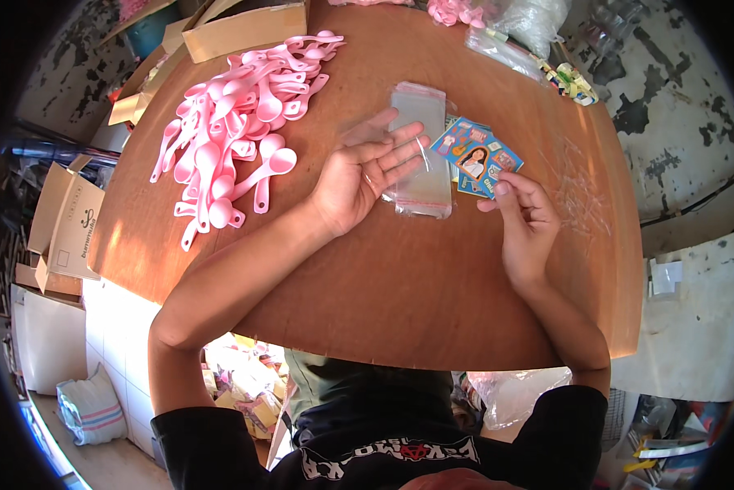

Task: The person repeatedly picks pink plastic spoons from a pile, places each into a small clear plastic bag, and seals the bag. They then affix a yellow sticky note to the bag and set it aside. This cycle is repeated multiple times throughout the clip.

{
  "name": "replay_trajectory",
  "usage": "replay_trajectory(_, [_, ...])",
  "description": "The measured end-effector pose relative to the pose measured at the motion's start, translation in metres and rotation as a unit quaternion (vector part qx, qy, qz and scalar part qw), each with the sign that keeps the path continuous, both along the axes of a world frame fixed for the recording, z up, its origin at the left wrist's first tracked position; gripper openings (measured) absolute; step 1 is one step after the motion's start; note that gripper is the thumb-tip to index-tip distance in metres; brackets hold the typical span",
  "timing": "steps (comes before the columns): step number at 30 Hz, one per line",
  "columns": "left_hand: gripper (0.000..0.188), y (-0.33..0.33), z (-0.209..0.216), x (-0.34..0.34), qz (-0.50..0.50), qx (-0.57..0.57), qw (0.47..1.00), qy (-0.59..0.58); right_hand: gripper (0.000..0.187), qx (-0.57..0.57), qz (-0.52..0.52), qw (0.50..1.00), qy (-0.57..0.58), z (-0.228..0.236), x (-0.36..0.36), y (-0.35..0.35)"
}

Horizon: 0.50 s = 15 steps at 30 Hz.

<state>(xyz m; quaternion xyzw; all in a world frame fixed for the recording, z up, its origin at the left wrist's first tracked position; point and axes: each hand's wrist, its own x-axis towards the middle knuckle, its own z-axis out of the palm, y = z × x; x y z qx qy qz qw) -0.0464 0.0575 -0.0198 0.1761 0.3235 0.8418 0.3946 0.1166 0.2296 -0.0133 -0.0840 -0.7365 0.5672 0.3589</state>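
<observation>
My right hand (529, 216) pinches a blue printed card (483, 155) by its near corner, between thumb and fingers. More cards (463, 184) lie partly hidden beneath it. My left hand (375, 163) is turned palm up with its fingers stretched out, and one finger is smeared by motion. A thin clear plastic strip (423, 153) crosses its fingertips; whether it is gripped does not show. Under and beyond those fingertips lies a stack of clear plastic bags (421, 106) with reddish edge strips. To the left, pink measuring spoons (228, 122) form a large heap.
Loose clear plastic strips (578, 192) are scattered at the table's right. An open cardboard box (249, 33) stands at the back left, and clear plastic packaging (510, 53) at the back right. The wooden table (367, 302) has a curved near edge in front of me.
</observation>
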Motion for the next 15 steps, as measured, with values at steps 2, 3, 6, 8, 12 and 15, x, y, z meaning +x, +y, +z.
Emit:
replay_trajectory(2, [0.048, 0.002, 0.001, -0.002, 0.005, 0.003, 1.0, 0.004, 0.035, -0.082, 0.035, 0.996, 0.013, -0.005, -0.002, 0.007])
replay_trajectory(3, [0.046, 0.001, 0.002, -0.004, 0.012, 0.004, 1.0, 0.007, 0.035, -0.083, 0.036, 0.996, 0.015, -0.005, -0.003, 0.006])
replay_trajectory(6, [0.043, -0.001, 0.007, -0.004, 0.031, 0.0, 0.999, 0.018, 0.055, -0.158, 0.038, 0.987, -0.005, -0.002, -0.005, -0.003])
replay_trajectory(8, [0.043, -0.002, 0.005, -0.005, 0.036, 0.0, 0.999, 0.027, 0.065, -0.176, 0.055, 0.982, -0.04, 0.005, -0.003, -0.011])
replay_trajectory(12, [0.047, -0.001, 0.004, -0.002, 0.027, 0.011, 0.999, 0.029, 0.064, -0.163, 0.054, 0.983, -0.068, 0.008, 0.001, -0.017])
replay_trajectory(15, [0.05, -0.002, 0.001, 0.0, 0.013, 0.016, 1.0, 0.007, 0.062, -0.214, 0.086, 0.966, -0.115, 0.002, 0.003, -0.017])
